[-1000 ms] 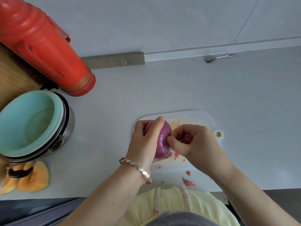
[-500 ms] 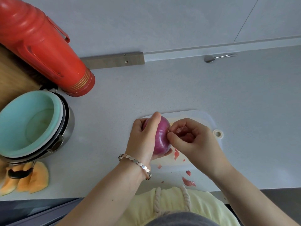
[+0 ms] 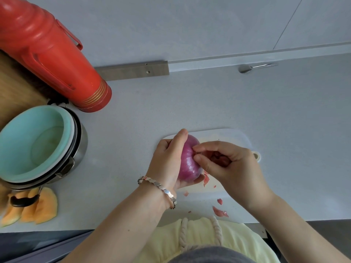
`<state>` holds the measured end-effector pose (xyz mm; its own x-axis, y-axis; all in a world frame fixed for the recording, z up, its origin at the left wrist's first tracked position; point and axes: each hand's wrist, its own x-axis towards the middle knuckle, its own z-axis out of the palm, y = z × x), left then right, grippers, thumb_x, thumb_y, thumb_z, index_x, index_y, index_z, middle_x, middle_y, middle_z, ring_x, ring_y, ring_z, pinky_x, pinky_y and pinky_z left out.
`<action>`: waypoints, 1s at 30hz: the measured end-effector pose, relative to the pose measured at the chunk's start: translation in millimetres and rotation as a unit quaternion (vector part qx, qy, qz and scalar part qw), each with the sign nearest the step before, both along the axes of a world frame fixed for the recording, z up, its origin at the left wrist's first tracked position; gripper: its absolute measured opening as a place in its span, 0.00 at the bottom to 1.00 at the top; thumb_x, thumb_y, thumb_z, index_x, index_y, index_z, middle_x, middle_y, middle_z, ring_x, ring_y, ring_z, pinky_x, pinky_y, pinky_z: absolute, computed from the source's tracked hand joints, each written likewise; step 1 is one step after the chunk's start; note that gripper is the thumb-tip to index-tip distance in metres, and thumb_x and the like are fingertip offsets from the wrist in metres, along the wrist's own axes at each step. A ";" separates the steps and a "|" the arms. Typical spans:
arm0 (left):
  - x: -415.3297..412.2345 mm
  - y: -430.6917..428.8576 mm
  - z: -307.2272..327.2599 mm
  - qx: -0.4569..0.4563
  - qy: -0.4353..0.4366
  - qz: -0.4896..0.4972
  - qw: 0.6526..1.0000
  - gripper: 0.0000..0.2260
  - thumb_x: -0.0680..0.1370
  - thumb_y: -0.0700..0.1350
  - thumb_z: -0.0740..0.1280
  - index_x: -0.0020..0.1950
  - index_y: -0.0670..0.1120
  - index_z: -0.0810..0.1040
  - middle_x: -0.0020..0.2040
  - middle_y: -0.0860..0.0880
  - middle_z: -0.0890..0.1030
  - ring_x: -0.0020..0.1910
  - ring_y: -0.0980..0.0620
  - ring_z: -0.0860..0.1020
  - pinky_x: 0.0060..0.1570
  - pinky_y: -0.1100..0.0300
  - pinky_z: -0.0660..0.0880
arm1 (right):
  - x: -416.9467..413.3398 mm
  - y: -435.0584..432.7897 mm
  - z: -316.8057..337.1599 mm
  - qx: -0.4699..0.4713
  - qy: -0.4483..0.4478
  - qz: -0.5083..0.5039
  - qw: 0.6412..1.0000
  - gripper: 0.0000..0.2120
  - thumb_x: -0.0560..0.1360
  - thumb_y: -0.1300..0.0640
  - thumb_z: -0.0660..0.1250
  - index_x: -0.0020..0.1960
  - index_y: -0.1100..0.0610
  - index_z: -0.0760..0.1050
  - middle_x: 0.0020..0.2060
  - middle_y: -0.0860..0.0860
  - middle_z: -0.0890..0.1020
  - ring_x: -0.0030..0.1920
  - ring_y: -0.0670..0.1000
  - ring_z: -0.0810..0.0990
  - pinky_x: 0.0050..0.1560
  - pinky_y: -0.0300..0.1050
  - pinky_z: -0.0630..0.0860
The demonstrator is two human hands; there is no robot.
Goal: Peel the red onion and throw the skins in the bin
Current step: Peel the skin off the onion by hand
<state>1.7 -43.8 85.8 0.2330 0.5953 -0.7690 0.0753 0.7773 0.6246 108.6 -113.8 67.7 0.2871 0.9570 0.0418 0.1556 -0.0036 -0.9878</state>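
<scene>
We had the left hand (image 3: 168, 160) clamped on the onion (image 3: 189, 164), right hand (image 3: 226, 164) pinching skin; thin skin could tear, dropping more scraps (image 3: 220, 212).

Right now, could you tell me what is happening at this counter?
A person is peeling a red onion over a white cutting board. The left hand holds the onion just above the board, while the right hand picks at its skin with thumb and forefinger. A few skin scraps lie on the board and counter near the person. No bin is in view, so nothing can be seen thrown away.
</scene>
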 end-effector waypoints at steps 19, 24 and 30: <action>-3.9 -5.7 2.7 0.012 0.001 -0.030 0.999 0.18 0.75 0.54 0.66 0.59 0.43 0.73 0.54 0.40 0.78 0.31 0.46 0.81 0.31 0.50 0.81 | 15.8 3.5 8.6 -0.066 -0.127 0.143 0.979 0.09 0.72 0.62 0.68 0.37 0.50 0.75 0.30 0.42 0.76 0.30 0.42 0.72 0.32 0.27 0.66; -4.6 -4.0 -1.0 -0.005 -0.004 -0.027 1.000 0.19 0.75 0.55 0.66 0.59 0.44 0.74 0.57 0.40 0.78 0.44 0.40 0.81 0.31 0.50 0.81 | 13.2 3.8 2.3 -0.021 -0.187 0.135 0.973 0.03 0.71 0.61 0.66 0.39 0.57 0.75 0.29 0.42 0.72 0.32 0.42 0.70 0.34 0.28 0.67; -4.1 -4.1 -3.4 -0.086 -0.073 0.001 0.994 0.17 0.76 0.56 0.64 0.48 0.43 0.79 0.45 0.39 0.83 0.37 0.42 0.81 0.35 0.48 0.80 | 9.4 3.7 -3.5 0.013 -0.178 0.092 0.980 0.03 0.70 0.54 0.64 0.38 0.52 0.74 0.30 0.38 0.73 0.33 0.38 0.73 0.36 0.25 0.67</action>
<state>-2.4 -47.9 82.4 0.3483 0.4577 -0.8181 -0.0073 0.8740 0.4859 118.0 -110.1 64.2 0.0728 0.9885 0.1324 0.4857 0.0808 -0.8704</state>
